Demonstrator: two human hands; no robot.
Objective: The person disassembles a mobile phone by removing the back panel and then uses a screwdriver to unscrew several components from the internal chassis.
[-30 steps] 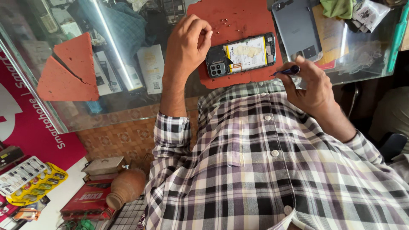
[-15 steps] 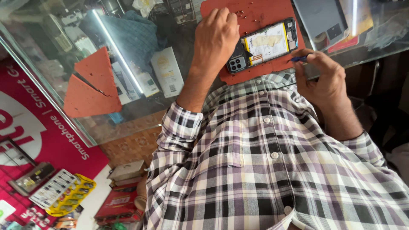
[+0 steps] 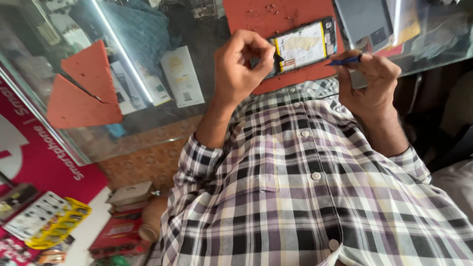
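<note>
Keep your right hand [image 3: 369,81] pinched firmly on the blue tool [image 3: 343,60] while your left hand [image 3: 241,64], fingers curled on something too small to tell, steadies the opened phone [image 3: 303,47].

The left hand [image 3: 244,64] covers the near end of the opened smartphone [image 3: 303,47]; what its curled fingertips pinch is too small to tell. The right hand [image 3: 369,81] hides the rear of the blue tool [image 3: 343,61]; the grey back cover [image 3: 367,19] is cut off by the top edge; the screws [image 3: 268,9] are too small to count.
</note>
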